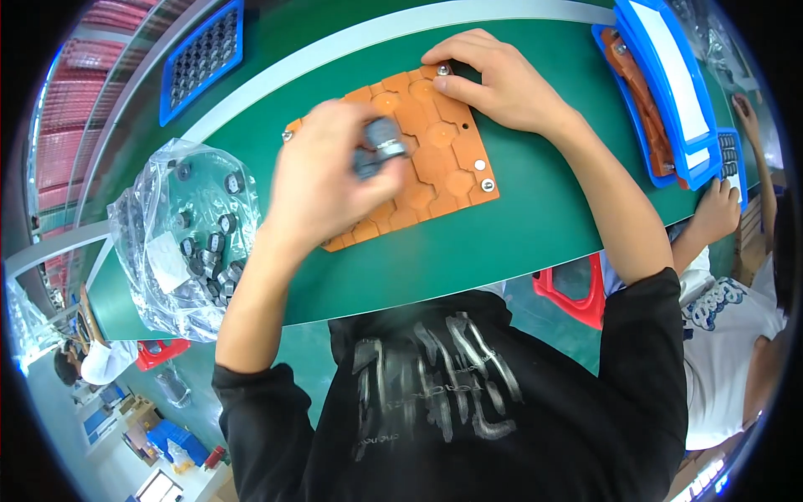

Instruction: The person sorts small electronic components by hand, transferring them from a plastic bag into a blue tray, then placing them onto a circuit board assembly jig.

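Note:
An orange fixture plate (443, 136) with rows of rounded recesses and metal posts at its corners lies on the green table. Over its left part is my left hand (322, 171), blurred by motion, its fingers closed around small dark round parts (384, 138) with a silvery band. Some of these parts are hidden by the fingers. My right hand (506, 88) grips the far right corner of the plate, thumb on top and fingers at the far edge, around a metal post (442, 70). To the left, a clear plastic bag (171, 222) holds several similar black round parts (214, 243).
A blue tray (203, 60) of dark round parts sits at the far left. At the right, blue trays (669, 75) hold brownish-orange plates (640, 100). A co-worker's hand (718, 207) is beside a smaller blue tray (730, 159). Red stools (577, 293) stand below the table edge.

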A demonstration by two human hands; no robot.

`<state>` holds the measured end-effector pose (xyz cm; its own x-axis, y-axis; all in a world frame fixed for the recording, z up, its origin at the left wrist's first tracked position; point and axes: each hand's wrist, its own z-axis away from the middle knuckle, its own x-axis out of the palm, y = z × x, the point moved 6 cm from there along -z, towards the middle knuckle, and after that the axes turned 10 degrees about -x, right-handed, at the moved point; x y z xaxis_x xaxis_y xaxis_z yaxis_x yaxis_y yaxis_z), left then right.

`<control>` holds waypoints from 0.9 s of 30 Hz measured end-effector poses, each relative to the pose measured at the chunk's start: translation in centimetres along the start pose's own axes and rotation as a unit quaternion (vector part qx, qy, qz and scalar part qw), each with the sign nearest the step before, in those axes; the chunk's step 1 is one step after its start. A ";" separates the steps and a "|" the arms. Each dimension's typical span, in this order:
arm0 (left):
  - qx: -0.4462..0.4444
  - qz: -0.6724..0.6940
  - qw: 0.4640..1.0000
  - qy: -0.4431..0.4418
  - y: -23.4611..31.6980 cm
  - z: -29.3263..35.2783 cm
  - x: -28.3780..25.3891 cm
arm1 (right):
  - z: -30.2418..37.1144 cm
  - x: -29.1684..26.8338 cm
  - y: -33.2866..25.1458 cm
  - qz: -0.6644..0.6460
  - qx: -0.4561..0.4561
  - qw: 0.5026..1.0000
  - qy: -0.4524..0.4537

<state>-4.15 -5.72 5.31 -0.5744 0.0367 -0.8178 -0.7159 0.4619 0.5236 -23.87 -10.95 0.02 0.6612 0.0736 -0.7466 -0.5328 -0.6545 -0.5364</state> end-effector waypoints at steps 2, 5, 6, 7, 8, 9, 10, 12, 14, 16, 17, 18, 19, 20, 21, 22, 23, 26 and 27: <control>0.063 -0.056 0.996 0.003 0.5 -0.7 3.1 | -0.4 0.1 -0.2 0.003 -0.023 1.000 0.015; 0.090 -0.050 0.994 0.023 0.9 -0.8 3.4 | -0.3 0.4 0.1 0.007 -0.029 0.999 0.019; 0.090 -0.038 0.995 0.015 0.5 -0.6 3.0 | -0.3 0.5 0.1 0.009 -0.026 0.999 0.020; 0.087 -0.027 0.996 0.008 0.1 -0.4 2.5 | -0.4 0.7 0.1 0.005 -0.024 1.000 0.018; 0.088 -0.025 0.996 0.009 0.0 -0.3 2.0 | -0.3 0.6 0.2 0.003 -0.021 1.000 0.016; 0.073 0.003 0.997 0.010 -0.1 -0.3 1.1 | -0.2 0.3 0.3 0.005 -0.021 1.000 0.016; 0.055 0.029 0.998 0.010 -0.4 0.0 0.0 | -0.2 0.2 0.1 0.009 -0.020 1.000 0.018; 0.056 0.004 0.998 0.004 -1.9 0.3 -1.1 | 0.2 0.3 0.4 0.013 -0.014 1.000 0.018; 0.051 -0.033 0.998 0.004 -3.8 1.0 -1.3 | 0.0 0.4 0.2 0.027 -0.024 0.999 0.024; 0.050 -0.022 0.998 0.007 -4.4 1.2 -1.1 | -0.2 0.4 0.1 0.022 -0.018 0.999 0.025; 0.050 -0.010 0.999 0.009 -4.6 1.3 -1.1 | -0.2 0.4 0.1 0.018 -0.011 0.999 0.026; 0.048 -0.009 0.999 0.010 -4.6 1.2 -1.1 | -0.2 0.4 0.0 0.017 -0.012 0.999 0.024; 0.030 0.001 0.999 0.014 -4.6 0.9 -1.2 | -0.1 0.2 0.1 0.016 -0.009 1.000 0.023; 0.012 0.013 1.000 0.018 -4.5 0.6 -1.3 | -0.2 0.2 0.2 0.015 -0.006 1.000 0.022; 0.010 0.016 1.000 0.019 -4.0 0.4 -1.5 | -0.2 0.3 0.3 0.017 -0.005 1.000 0.019; 0.009 0.027 0.999 -0.021 -3.2 0.2 -1.3 | -0.2 0.3 0.3 0.019 -0.008 1.000 0.023; 0.008 0.038 0.997 -0.062 -2.8 0.0 -1.1 | -0.3 0.3 0.4 0.022 -0.011 0.999 0.026; 0.002 0.002 0.993 -0.116 -3.0 -1.3 -0.5 | -0.6 0.3 0.1 0.013 -0.004 1.000 0.024; 0.019 -0.002 0.993 -0.115 -3.1 -1.8 -0.4 | -0.5 0.4 -0.1 0.015 -0.008 1.000 0.019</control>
<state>-2.41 -8.74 4.39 -0.4624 0.2342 -0.8552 -0.7003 0.4951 0.5143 -23.31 -11.27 0.01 0.6646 0.0260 -0.7467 -0.5441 -0.6681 -0.5075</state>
